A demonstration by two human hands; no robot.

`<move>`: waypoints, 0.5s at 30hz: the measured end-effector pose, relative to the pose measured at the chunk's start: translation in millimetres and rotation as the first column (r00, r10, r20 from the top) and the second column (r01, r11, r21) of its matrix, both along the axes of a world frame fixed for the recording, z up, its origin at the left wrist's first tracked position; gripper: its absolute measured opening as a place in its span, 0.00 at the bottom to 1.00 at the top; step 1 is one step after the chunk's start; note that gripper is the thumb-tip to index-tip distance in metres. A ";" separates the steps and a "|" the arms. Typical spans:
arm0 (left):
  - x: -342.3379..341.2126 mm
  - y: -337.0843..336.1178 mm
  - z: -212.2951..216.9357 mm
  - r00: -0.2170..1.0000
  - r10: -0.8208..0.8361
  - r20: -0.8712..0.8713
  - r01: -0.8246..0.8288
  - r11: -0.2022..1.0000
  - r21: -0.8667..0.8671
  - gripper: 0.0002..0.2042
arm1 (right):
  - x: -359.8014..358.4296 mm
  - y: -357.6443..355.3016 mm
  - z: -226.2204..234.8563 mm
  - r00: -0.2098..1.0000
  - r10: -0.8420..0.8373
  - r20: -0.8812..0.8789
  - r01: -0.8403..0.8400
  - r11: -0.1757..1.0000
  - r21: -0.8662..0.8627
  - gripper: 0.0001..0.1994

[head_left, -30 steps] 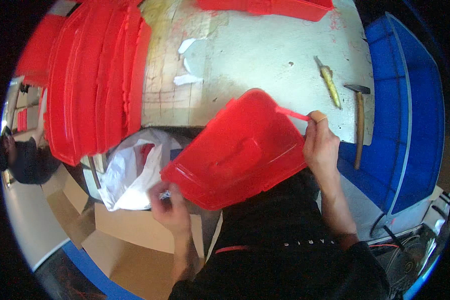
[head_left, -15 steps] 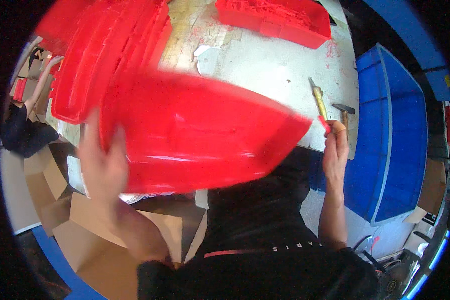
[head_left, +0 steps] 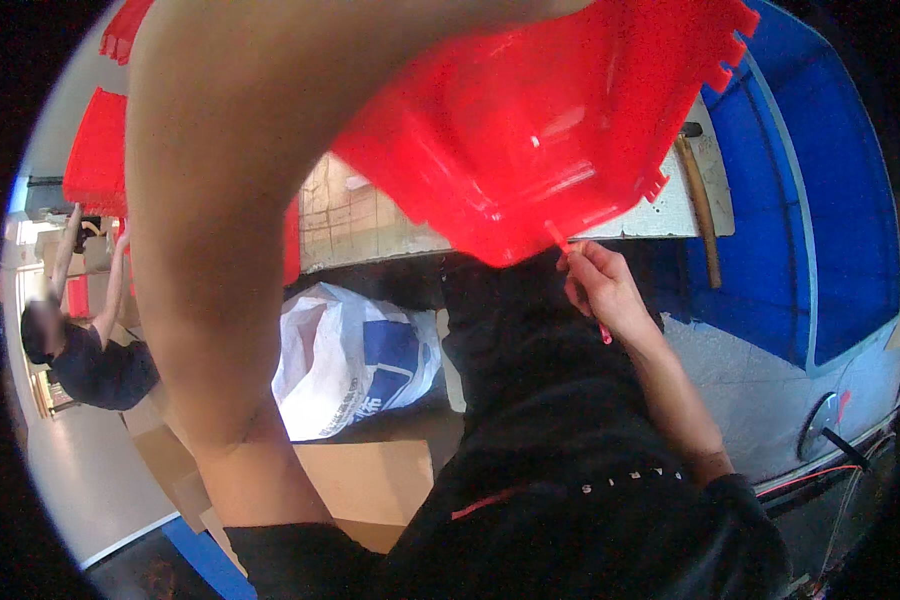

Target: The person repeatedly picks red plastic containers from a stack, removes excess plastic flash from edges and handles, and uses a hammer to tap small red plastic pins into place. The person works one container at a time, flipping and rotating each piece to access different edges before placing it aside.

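Observation:
A large red plastic tub-shaped part (head_left: 530,140), with notched edges, is tilted up in front of me at the top of the view. My left forearm (head_left: 210,270) rises along its left side and bends over it; the left hand itself is beyond the upper edge. Near the part's lower rim, my right hand (head_left: 602,285) is closed around a slim red tool (head_left: 605,334). Its thin upper end reaches to the rim, and I cannot tell whether it touches.
The worktable (head_left: 360,222) lies behind the part, with a hammer (head_left: 703,205) at its right. Farther right stands a blue bin (head_left: 800,250). Below are a white and blue bag (head_left: 315,375) and a cardboard box (head_left: 370,480). At left, another person (head_left: 100,365) lifts a red part (head_left: 95,150).
The red part has swung up and to the right and is turned, its notched edges now showing. My left arm has risen over it. The right hand has moved lower and left with the tool.

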State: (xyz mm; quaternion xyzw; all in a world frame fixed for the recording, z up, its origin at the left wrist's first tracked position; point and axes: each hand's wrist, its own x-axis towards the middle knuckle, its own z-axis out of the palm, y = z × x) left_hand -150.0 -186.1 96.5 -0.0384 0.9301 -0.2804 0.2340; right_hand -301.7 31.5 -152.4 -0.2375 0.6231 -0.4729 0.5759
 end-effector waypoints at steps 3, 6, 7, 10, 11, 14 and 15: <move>2.4 7.3 -4.5 1.000 -0.006 -0.003 0.006 1.000 0.016 0.12 | 1.8 -6.6 -4.8 0.999 0.038 0.005 -0.038 0.999 -0.031 0.13; 7.4 9.2 -9.1 1.000 -0.007 -0.012 0.008 1.000 0.028 0.11 | 2.0 -2.4 -10.1 0.998 0.058 -0.005 -0.058 0.996 0.074 0.12; 9.2 9.3 -9.4 1.000 -0.008 -0.017 0.009 0.999 0.035 0.11 | 0.9 2.0 -11.6 0.999 0.042 0.022 -0.043 0.996 0.074 0.12; 11.4 8.6 -10.0 1.000 0.002 -0.027 -0.001 0.999 0.048 0.11 | -0.9 11.9 -17.1 0.999 -0.021 0.039 0.017 0.994 0.104 0.12; 9.8 6.7 -9.4 0.999 -0.007 -0.031 0.009 0.999 0.039 0.11 | -1.2 13.7 -18.8 0.997 -0.058 0.044 0.055 0.996 0.071 0.13; 6.0 6.7 -4.9 0.999 -0.017 -0.030 0.019 0.999 0.046 0.12 | 1.6 12.6 -22.5 0.997 -0.066 0.027 0.066 0.998 0.007 0.13; 4.2 6.1 -2.4 0.999 -0.023 -0.025 0.025 0.999 0.046 0.12 | 3.7 11.2 -23.0 0.998 -0.054 0.034 0.052 0.998 0.042 0.13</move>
